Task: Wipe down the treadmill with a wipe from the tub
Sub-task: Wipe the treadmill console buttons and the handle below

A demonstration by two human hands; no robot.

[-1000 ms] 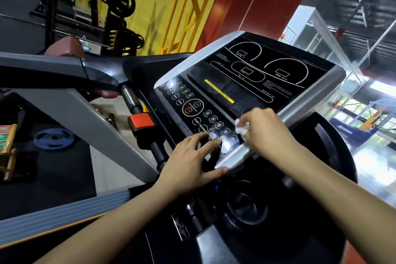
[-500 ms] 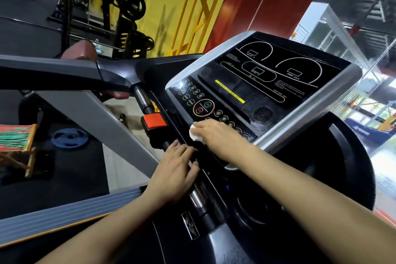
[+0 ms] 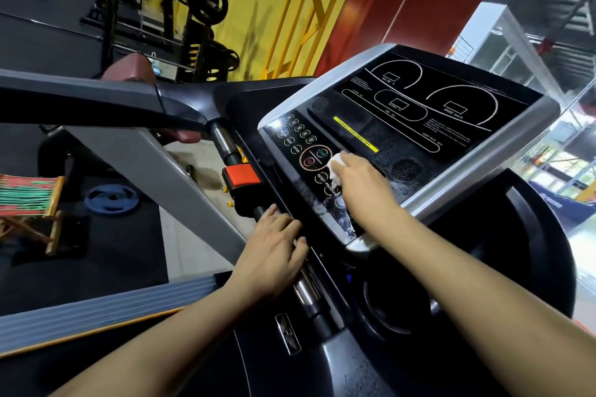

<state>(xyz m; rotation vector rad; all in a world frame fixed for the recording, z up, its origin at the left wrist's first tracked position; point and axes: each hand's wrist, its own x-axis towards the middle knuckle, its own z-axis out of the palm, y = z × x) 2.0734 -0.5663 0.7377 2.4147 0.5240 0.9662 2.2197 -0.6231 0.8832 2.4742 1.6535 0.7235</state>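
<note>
Right hand [image 3: 361, 184] grip bunching wipe [image 3: 335, 167], pressed on console [image 3: 403, 138]

The upper console panel [image 3: 419, 113] lies open, with free room above it. The right hand [image 3: 361, 184] and its wipe [image 3: 335, 166] cover the lower buttons. The left hand [image 3: 274, 255] blocks the chrome handlebar [image 3: 306, 290]; the red safety clip [image 3: 242, 175] juts beside the console's left edge.

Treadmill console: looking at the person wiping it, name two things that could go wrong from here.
1. The right hand presses the crumpled white wipe right beside the round START/STOP button pair; a stroke could press one.
2. Wet streaks lie on the glossy black button panel; moisture might seep around the buttons.
</note>
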